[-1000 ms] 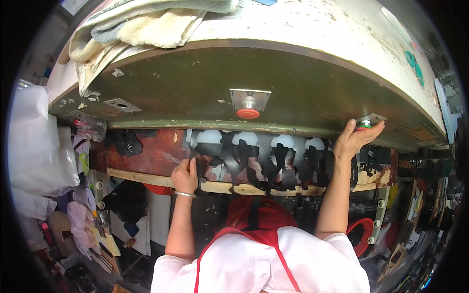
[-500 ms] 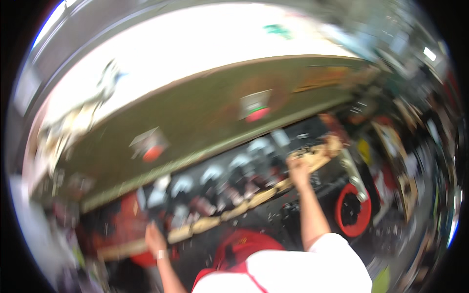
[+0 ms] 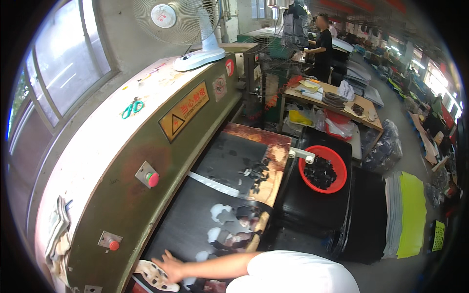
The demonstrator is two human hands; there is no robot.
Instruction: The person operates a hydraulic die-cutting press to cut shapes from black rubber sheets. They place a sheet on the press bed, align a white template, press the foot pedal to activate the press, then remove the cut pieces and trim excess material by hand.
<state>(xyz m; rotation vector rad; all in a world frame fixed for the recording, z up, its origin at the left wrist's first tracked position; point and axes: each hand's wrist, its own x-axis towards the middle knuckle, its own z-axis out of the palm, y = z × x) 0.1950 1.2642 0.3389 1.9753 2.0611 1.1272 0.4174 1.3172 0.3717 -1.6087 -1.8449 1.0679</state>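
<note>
Head has swung right since the earlier frames, so only the left hand [image 3: 168, 266] shows, fingers spread flat on the black sheet [image 3: 195, 215] beside a white cut-out [image 3: 151, 275] under the press; right hand is out of view.

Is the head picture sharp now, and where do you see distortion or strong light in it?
In the head view the picture is mostly sharp: the red basket and the fan are clear. Fisheye distortion bends the machine's olive front panel and the window toward the rim. Daylight washes out the window panes. The left hand near the lower edge is slightly soft.
</note>
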